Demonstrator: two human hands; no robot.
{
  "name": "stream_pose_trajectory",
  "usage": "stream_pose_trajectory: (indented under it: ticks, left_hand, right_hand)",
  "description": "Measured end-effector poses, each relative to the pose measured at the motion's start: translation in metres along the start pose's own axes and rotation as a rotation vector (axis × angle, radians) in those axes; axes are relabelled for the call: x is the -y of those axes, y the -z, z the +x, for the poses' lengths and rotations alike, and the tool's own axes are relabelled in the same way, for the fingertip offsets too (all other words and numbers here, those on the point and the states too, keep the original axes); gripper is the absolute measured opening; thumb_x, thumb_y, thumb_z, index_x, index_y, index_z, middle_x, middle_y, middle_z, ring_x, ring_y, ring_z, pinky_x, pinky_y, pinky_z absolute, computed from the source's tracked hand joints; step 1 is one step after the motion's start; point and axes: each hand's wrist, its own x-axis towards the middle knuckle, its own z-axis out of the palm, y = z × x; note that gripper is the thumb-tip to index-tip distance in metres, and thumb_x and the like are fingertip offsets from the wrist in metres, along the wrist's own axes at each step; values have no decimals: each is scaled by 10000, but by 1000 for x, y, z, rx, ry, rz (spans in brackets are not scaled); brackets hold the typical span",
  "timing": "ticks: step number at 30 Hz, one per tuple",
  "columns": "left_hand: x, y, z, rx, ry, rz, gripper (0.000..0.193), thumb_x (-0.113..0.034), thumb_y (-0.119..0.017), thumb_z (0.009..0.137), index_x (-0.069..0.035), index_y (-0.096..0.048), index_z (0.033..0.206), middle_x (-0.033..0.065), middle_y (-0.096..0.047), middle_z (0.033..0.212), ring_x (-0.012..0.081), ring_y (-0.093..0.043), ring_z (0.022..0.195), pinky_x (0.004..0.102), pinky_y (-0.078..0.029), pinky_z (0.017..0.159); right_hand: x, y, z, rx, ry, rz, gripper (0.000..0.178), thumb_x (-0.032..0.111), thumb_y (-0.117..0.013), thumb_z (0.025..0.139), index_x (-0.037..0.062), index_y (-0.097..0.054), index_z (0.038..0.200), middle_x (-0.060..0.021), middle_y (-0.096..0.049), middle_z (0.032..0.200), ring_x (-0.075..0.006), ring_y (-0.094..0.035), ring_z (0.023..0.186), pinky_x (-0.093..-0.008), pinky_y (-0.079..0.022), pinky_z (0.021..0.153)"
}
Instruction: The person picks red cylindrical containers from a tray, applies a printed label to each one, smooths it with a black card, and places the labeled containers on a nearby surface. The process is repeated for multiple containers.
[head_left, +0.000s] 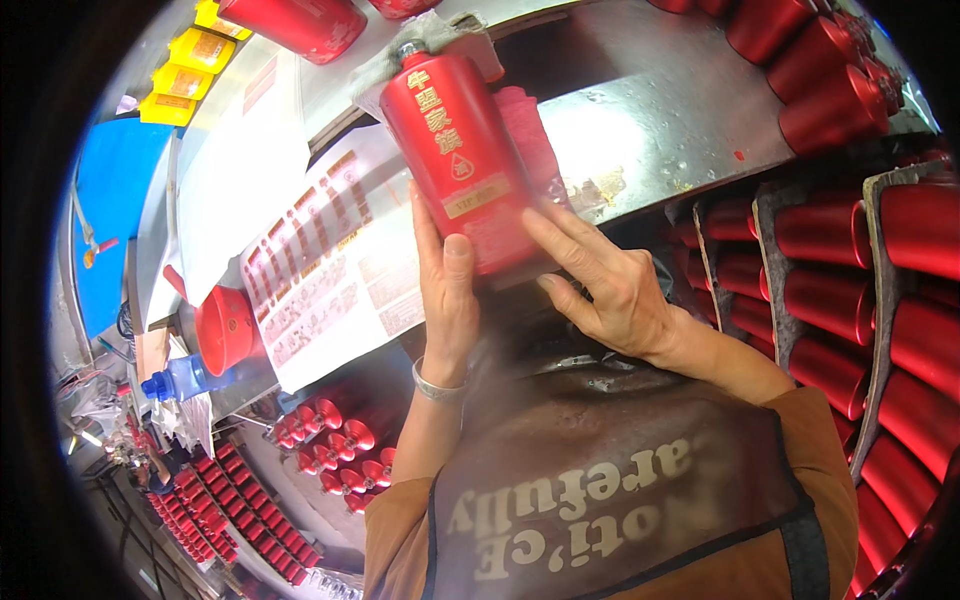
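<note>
A red glossy bottle point(465, 150) with gold characters down its front and a gold band lower down tilts in front of me, its neck pointing away. My left hand point(450, 300) grips its lower left side, thumb near the base and fingers running up the edge. At the lower right corner, my right hand point(615, 290) holds it with fingertips on the side and thumb close to the base. The neck end lies against a grey cloth-covered support point(480, 42). A pink-red cloth point(522, 125) is partly hidden behind the bottle.
On the metal bench point(660, 125) lies a printed label sheet point(340, 260), beside a red cup-like container point(224, 328). Several red bottles point(835, 115) stand far right. Racks of red bottles point(825, 300) flank my right arm. Yellow boxes point(190, 65) line the far left.
</note>
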Motion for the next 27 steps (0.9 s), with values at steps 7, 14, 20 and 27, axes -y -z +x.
stream_pose_trajectory:
  ticks: [7,14,20,27]
  left_hand:
    - [1,2,-1,21,0,4,864,-380,-570,981,18,-122,1604,187,-284,1618,261,-317,1477,383,-269,1198]
    - [2,5,0,50,-1,0,918,-315,-652,940,21,-114,1604,198,-279,1624,271,-310,1486,383,-271,1198]
    - [5,17,-5,141,-42,-19,974,-259,-722,906,24,-106,1605,207,-275,1629,280,-304,1494,383,-273,1197]
    - [5,19,-3,17,-191,436,986,-213,-872,781,4,-314,1564,179,-457,1526,258,-473,1373,390,-361,1155]
  right_hand:
    - [2,1,1,12,28,-63,677,141,-765,792,201,-567,1437,-258,-610,1305,-307,-723,729,-356,-601,608]
    - [2,1,1,21,35,-61,689,126,-759,796,201,-554,1449,-259,-609,1305,-312,-719,721,-357,-599,606]
    - [-15,17,2,54,-298,423,552,75,-656,944,-10,-479,1459,-155,-711,1223,-71,-596,622,-195,-487,607]
    - [-58,39,22,-445,-975,1221,363,260,-489,1074,-53,-599,1222,-134,-704,1078,-157,-666,899,-273,-550,852]
